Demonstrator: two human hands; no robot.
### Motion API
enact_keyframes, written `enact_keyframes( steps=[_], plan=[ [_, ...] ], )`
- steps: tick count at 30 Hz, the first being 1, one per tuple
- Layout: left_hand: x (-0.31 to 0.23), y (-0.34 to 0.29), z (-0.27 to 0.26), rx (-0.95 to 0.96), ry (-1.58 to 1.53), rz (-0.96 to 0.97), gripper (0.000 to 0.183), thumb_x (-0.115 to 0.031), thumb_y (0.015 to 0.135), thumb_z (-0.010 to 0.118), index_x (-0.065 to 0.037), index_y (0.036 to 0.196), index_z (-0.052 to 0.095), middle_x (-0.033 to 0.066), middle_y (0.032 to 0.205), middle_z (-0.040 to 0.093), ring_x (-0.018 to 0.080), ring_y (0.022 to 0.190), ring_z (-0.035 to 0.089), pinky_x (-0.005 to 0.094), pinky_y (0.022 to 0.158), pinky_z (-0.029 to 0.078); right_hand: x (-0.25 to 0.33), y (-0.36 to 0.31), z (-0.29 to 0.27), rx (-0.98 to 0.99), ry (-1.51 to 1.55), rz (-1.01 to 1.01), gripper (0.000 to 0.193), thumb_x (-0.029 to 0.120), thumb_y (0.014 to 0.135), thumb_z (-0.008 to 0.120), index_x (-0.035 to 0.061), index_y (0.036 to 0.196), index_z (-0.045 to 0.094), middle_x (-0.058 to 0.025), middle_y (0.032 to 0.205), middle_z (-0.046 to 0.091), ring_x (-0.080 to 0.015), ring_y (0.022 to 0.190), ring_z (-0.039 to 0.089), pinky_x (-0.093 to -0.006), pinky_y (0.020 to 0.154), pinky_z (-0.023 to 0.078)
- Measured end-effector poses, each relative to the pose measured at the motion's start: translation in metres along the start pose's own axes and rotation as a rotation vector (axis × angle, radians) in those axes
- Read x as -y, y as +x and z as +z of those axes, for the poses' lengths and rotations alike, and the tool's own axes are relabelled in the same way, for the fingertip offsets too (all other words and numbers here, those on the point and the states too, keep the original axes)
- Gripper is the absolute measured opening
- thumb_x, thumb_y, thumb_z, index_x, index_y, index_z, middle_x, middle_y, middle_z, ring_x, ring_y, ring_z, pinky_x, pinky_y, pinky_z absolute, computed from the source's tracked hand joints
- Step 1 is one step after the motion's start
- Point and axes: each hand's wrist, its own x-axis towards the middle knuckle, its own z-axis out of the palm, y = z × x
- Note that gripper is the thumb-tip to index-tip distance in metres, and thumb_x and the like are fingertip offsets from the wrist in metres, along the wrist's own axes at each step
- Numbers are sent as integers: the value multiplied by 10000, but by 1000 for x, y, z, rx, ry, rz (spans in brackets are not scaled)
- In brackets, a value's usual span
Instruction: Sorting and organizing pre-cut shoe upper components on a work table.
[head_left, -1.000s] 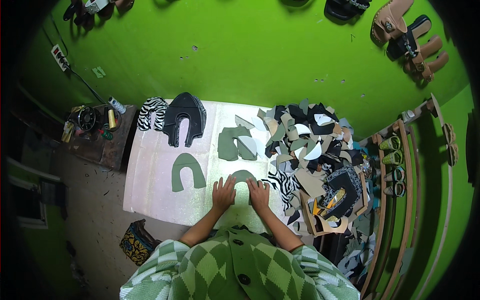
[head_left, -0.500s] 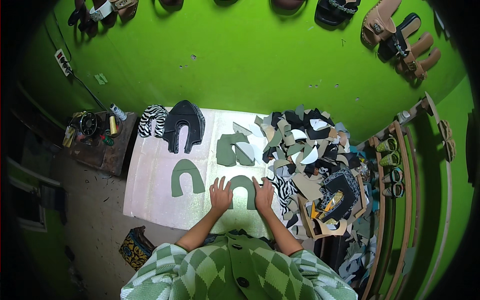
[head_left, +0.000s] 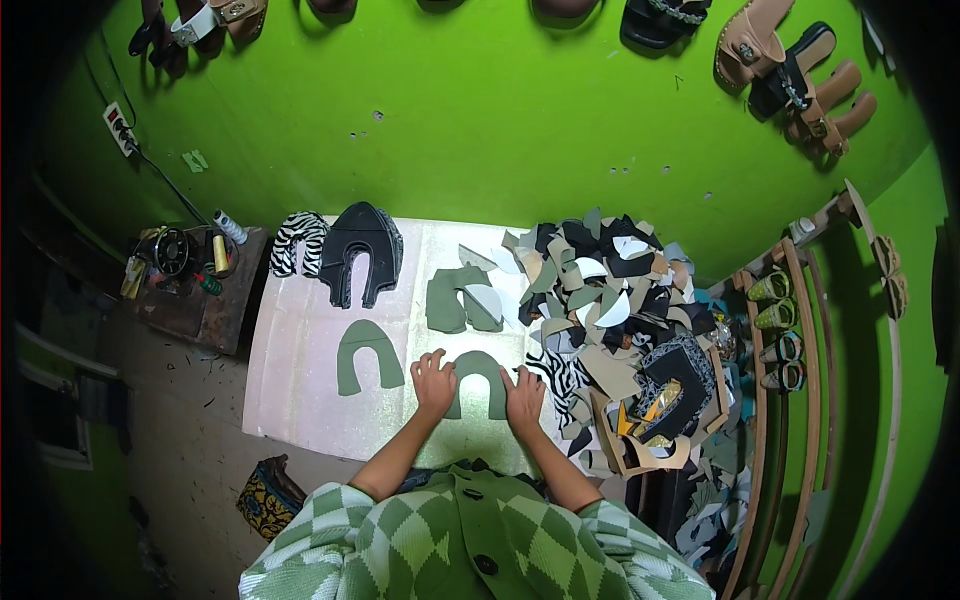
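Green arch (head_left: 478,363) lies flat on the counter (head_left: 300,405) at center of frame, curved end toward the top, two legs toward the bottom. Left hand (head_left: 434,387): palm down, fingers a little spread, at the arch's left edge. Right hand (head_left: 522,396): palm down, fingers likewise apart, at its right edge. Whether either presses on the edge: cannot tell. Second green arch (head_left: 361,343) lies apart, left of center. Above the hands, overlapping olive pieces (head_left: 446,303) with a white half-round scrap (head_left: 484,303) on them. Upper left of counter: black arch stack (head_left: 357,238) beside zebra-striped arches (head_left: 287,243). Right of center: mixed heap of scraps (head_left: 612,272); zebra-striped cloth (head_left: 560,373) near the right hand.
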Motion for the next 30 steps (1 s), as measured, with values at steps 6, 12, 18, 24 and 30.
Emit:
enact_keyframes(
  steps=[6,12,18,24,30],
  plan=[
    [4,-9,4,-9,14,-104,254,-149,714,615,-105,963,638,70,1148,487,224,1106,411,400,922,265,-5,25,-1,132,33,38,315,118,784,525,198,1065,644,-87,1022,522,-239,970,485,-389,784,344],
    [7,1,1,26,-58,-284,198,-203,700,685,-110,871,646,79,1131,476,236,1114,392,402,917,250,-13,41,-6,103,348,375,212,195,741,608,136,930,682,-114,973,582,-259,951,551,-464,800,356],
    [-3,16,9,120,-66,-428,148,-231,664,737,-129,759,685,61,1136,473,244,1112,374,400,920,231,9,42,13,148,268,425,180,288,738,661,116,790,658,-77,892,600,-261,873,575,-457,746,361],
    [11,17,9,126,-148,-534,101,-228,698,720,-145,724,669,64,1025,554,245,1004,490,397,829,357,22,53,17,227,494,459,169,231,734,672,71,783,647,-101,728,634,-242,694,613,-373,679,459],
    [53,9,-5,20,-517,-546,163,-213,753,696,-73,793,623,82,733,652,241,672,635,343,601,481,30,71,29,260,965,313,170,160,771,676,4,810,624,-48,678,621,-100,601,554,-244,563,448]
  ],
)
